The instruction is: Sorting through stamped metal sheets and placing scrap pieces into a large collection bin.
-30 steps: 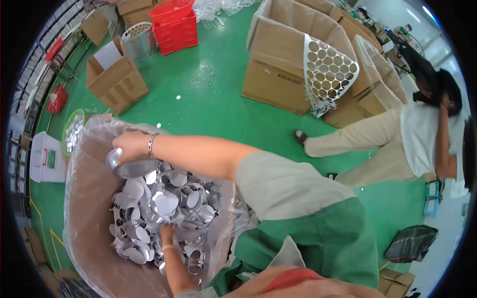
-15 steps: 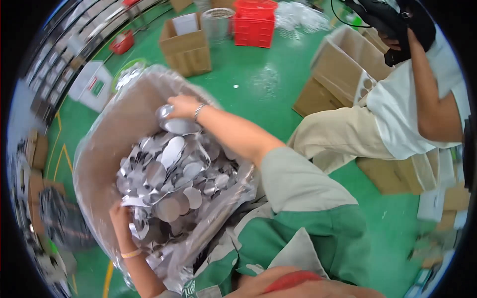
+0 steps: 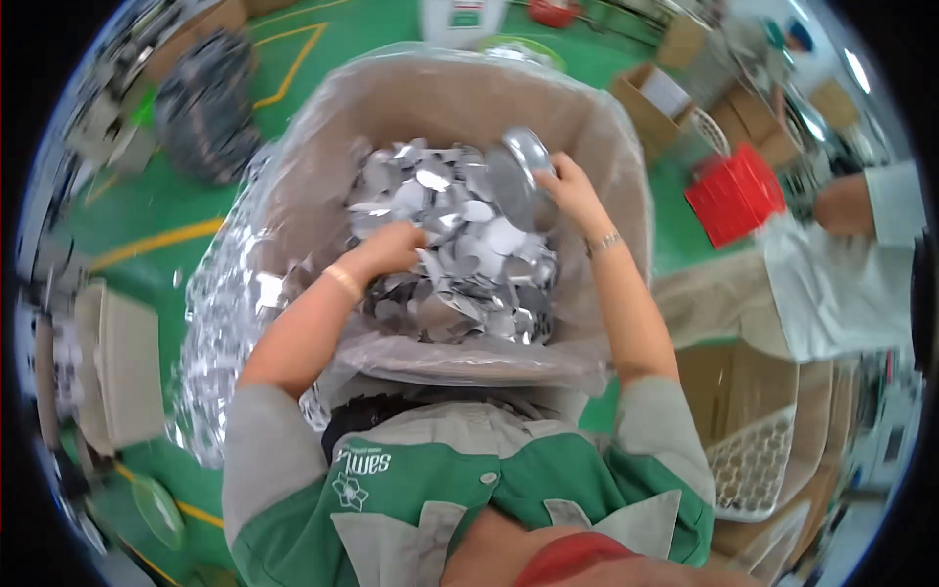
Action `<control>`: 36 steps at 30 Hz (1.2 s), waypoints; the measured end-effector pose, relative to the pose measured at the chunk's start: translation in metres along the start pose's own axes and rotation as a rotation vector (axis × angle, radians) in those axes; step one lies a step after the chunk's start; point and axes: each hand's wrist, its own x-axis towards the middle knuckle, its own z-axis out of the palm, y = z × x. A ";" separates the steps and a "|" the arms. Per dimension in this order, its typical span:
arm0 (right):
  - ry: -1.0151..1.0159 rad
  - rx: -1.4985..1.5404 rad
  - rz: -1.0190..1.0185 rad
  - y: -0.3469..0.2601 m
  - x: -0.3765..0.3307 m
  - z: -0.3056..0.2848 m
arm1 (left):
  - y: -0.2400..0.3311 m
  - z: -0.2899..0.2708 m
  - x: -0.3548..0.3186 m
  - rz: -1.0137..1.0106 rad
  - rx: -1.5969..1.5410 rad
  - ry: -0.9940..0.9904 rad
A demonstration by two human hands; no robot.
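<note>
In front of me stands a large cardboard box lined with clear plastic (image 3: 631,176), holding a heap of shiny thin metal discs and scraps (image 3: 479,259). My right hand (image 3: 572,193) is closed on the edge of some round metal discs (image 3: 518,171), held tilted over the right part of the heap. How many discs it grips I cannot make out. My left hand (image 3: 391,247) is over the heap's left side, fingers curled in and low against the scraps. Whatever may be between those fingers is hidden.
Loose silvery scrap in clear plastic (image 3: 220,342) lies left of the box. A dark stuffed bag (image 3: 207,108) sits far left, a white bin (image 3: 460,22) beyond the box. To the right are a red crate (image 3: 734,196), a person's leg (image 3: 724,293) and open cartons (image 3: 719,377).
My view has turned left, so the box is now straight ahead. My left hand has moved from the box's side onto the heap. My right hand still holds discs, now tilted more upright.
</note>
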 end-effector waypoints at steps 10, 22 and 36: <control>-1.015 -0.887 -0.326 0.011 -0.097 0.086 | 0.012 0.005 0.001 0.002 0.064 -0.224; -1.004 -0.896 -0.361 0.003 -0.091 0.084 | -0.013 -0.012 0.009 -0.160 0.046 -0.090; -0.971 -0.866 -0.467 0.001 -0.094 0.079 | -0.011 0.003 0.001 -0.011 -0.131 -0.215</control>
